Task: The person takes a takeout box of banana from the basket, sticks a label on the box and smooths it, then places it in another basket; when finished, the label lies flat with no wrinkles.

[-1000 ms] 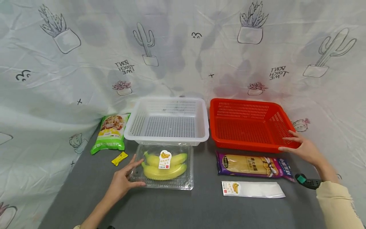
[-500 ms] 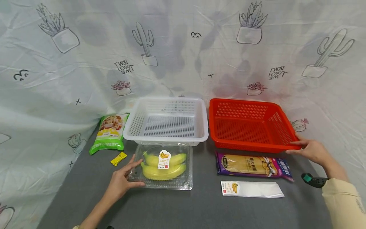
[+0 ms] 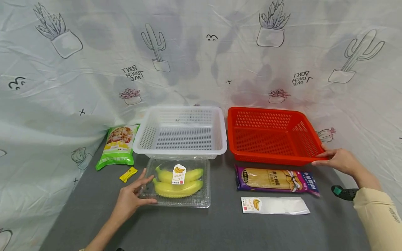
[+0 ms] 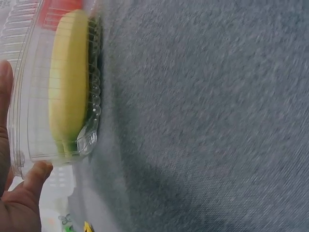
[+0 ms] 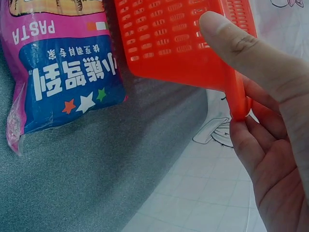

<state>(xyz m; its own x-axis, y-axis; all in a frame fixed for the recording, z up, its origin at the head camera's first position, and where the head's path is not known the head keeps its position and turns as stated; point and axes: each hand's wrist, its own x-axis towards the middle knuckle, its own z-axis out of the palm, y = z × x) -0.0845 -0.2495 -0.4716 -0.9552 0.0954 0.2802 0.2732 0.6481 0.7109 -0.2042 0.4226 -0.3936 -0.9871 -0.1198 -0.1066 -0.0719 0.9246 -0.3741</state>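
My left hand [image 3: 128, 200] holds the left end of a clear plastic banana box [image 3: 201, 201], thumb at the near corner and fingers along the side. Two yellow bananas [image 3: 179, 188] lie inside under a banana sticker. In the left wrist view, the thumb and fingers span the corner of the box [image 4: 36, 145]. At the right, my right hand [image 3: 342, 161] pinches the front right corner of a red plastic basket [image 3: 263, 159]. Up close in the right wrist view, the thumb lies over the rim and the other fingers curl beneath it. No items lie in the basket.
Behind the banana box stands a white basket [image 3: 179, 152]. To its left lie a green food bag [image 3: 117, 148] and a small yellow packet [image 3: 128, 174]. A purple pasta pack [image 3: 273, 179] and a white strip with a banana print [image 3: 279, 205] lie before the red basket.
My right hand has shifted right and down along the red basket's side, from its right wall to the front right corner. The left hand stays at the banana box. The view has drifted slightly.
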